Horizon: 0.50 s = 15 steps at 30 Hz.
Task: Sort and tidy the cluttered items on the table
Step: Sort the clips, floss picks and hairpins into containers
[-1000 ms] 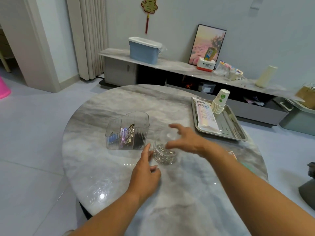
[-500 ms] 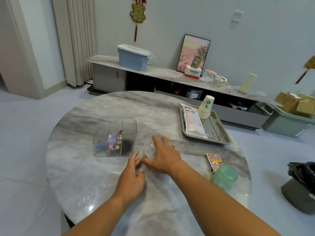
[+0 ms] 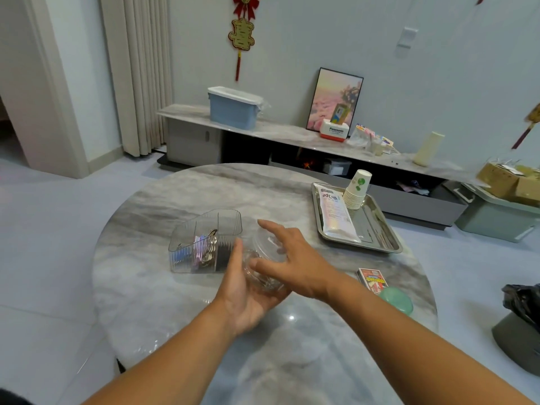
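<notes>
Glossy marble table [image 3: 163, 290]; clear plastic jar [image 3: 263, 276]; shiny metal tray [image 3: 380, 229]

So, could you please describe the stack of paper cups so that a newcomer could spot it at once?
Start from the round marble table and find the metal tray on its far right side. The stack of paper cups stands at the tray's back, beside a flat white packet. It is the only tall white thing there, with a green mark on the top cup.

One tray [image 3: 388, 244], two hands [image 3: 245, 296] [image 3: 295, 264].
</notes>
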Each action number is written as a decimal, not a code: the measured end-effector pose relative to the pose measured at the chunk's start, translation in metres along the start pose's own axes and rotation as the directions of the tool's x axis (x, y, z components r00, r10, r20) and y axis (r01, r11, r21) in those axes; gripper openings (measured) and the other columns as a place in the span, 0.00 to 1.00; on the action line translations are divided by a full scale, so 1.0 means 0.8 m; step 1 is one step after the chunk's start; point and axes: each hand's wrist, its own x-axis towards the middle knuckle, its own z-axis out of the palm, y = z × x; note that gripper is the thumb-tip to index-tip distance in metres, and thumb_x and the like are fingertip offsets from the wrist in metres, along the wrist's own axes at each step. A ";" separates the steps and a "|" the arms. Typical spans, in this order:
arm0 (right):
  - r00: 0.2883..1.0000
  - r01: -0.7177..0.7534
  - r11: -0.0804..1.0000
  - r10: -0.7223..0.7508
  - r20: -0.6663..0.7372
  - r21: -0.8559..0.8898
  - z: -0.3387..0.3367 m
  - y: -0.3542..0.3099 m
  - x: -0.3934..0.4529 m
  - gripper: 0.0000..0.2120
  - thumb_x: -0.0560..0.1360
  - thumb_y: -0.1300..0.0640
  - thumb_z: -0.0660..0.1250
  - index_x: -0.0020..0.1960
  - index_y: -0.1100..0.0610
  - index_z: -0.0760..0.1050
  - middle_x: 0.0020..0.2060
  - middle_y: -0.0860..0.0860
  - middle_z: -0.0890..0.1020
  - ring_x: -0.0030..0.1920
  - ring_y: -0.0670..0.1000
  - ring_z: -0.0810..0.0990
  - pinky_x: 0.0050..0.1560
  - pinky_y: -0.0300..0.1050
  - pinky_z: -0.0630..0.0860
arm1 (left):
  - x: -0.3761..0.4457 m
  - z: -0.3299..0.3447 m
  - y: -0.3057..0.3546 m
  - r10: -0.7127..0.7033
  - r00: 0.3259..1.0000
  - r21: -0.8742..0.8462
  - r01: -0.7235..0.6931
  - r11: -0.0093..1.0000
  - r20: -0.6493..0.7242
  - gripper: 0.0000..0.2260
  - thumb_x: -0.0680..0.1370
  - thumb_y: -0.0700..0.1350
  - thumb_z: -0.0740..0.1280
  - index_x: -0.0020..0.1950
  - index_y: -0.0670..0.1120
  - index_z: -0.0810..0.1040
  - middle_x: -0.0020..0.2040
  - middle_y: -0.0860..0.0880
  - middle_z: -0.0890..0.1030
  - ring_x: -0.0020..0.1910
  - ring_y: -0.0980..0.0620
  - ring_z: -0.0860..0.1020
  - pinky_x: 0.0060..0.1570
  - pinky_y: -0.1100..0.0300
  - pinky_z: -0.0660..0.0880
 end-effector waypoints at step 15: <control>0.929 -0.053 0.941 0.170 -0.329 0.335 0.024 0.002 -0.034 0.27 0.77 0.28 0.58 0.74 0.33 0.65 0.71 0.46 0.71 0.70 0.44 0.71 0.70 0.46 0.68 | -0.012 0.039 -0.039 0.325 0.942 0.307 -0.334 0.891 0.081 0.23 0.79 0.67 0.58 0.68 0.57 0.75 0.63 0.49 0.83 0.59 0.47 0.83 0.53 0.47 0.81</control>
